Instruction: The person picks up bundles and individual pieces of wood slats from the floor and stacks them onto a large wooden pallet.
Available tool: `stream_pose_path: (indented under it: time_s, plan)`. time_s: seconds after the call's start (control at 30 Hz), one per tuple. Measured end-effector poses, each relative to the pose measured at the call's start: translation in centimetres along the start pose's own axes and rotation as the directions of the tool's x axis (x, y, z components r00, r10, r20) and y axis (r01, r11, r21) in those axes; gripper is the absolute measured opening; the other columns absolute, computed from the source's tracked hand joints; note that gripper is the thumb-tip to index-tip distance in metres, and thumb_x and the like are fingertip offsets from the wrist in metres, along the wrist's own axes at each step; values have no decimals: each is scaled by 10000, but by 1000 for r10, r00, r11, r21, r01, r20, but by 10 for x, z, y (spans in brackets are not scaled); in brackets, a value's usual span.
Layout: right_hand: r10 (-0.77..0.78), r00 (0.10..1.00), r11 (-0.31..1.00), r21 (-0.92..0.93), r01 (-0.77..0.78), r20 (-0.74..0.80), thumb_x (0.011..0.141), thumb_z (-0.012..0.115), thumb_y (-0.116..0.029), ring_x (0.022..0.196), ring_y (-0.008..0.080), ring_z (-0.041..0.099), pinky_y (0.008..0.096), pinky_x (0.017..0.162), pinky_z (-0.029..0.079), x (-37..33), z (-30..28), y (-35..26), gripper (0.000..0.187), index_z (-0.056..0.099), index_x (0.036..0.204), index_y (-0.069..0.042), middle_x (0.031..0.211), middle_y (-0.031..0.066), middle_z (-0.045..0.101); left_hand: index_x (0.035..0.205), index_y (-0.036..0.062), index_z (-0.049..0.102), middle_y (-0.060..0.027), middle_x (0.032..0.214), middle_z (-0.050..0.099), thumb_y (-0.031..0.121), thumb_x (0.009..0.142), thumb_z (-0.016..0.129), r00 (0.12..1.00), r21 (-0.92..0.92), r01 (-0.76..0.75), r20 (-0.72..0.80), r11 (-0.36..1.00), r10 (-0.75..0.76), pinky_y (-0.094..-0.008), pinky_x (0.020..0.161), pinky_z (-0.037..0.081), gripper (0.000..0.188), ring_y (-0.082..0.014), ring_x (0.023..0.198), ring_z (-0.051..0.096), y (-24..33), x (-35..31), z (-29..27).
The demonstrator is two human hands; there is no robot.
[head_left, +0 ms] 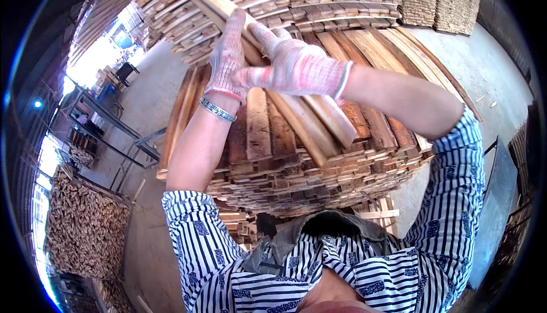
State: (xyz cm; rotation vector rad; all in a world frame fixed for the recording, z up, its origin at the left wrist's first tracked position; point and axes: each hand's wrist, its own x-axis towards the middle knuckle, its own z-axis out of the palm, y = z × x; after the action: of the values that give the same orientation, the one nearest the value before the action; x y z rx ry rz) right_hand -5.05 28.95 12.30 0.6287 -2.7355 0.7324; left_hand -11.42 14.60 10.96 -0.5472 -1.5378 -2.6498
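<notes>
Boards [314,122] lie under both hands atop the plank stack [319,182], long axis 11-to-5 o'clock. Left hand [228,62] at their 9 o'clock side, fingers straight; right hand [302,65] nearer the 5 o'clock end, thumb spread. Can't tell if either pinches.

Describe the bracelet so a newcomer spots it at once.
Find the stack of boards mid-picture, then the left hand over it. Around that wrist is the bracelet; its silvery sheen sets it apart from the knit glove and striped sleeve.
</notes>
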Motion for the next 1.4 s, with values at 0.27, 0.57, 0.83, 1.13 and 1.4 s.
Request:
stream_pose_path:
  time_s: [0.27,0.57,0.83,1.13,1.4]
  plan:
    - [1,862,839,469,275,-507,912,693,-405,1241,274,572,334,1045,458,8,23,47,824,296,1534,-38,1354,223,570,1350,36,481,-193,1009,682,187,988,588,696,717,-687,604,117,388,-398,723,605,406,-277,858,714,13,5,14]
    - [85,762,888,396,235,-642,913,638,-338,1177,291,580,361,976,501,-64,9,53,807,236,1568,-91,1402,221,503,1466,12,370,-142,1381,507,496,972,575,877,113,95,460,989,-137,-459,1118,365,721,-280,1305,474,-26,-9,51]
    - [781,217,598,801,7,-585,944,633,-440,742,144,641,300,566,573,-234,22,113,762,276,1541,-130,947,90,655,989,12,585,-49,794,594,557,882,662,944,380,61,279,923,-178,-223,564,524,561,-139,647,592,-12,60,-44]
    - [819,-283,564,793,230,-500,962,591,-272,1109,236,591,347,940,481,-262,75,203,635,334,1479,-6,1262,162,588,1041,73,555,-61,807,581,550,874,644,921,377,382,-230,844,-314,-269,514,524,514,-147,626,584,-81,34,-155]
    - [871,-300,394,918,-44,-389,921,624,-495,1164,288,565,372,982,436,-235,93,215,859,277,1525,8,1306,201,578,1029,95,561,-60,787,585,532,897,615,886,311,461,-222,831,-408,-291,522,513,459,-176,592,573,-102,37,-179]
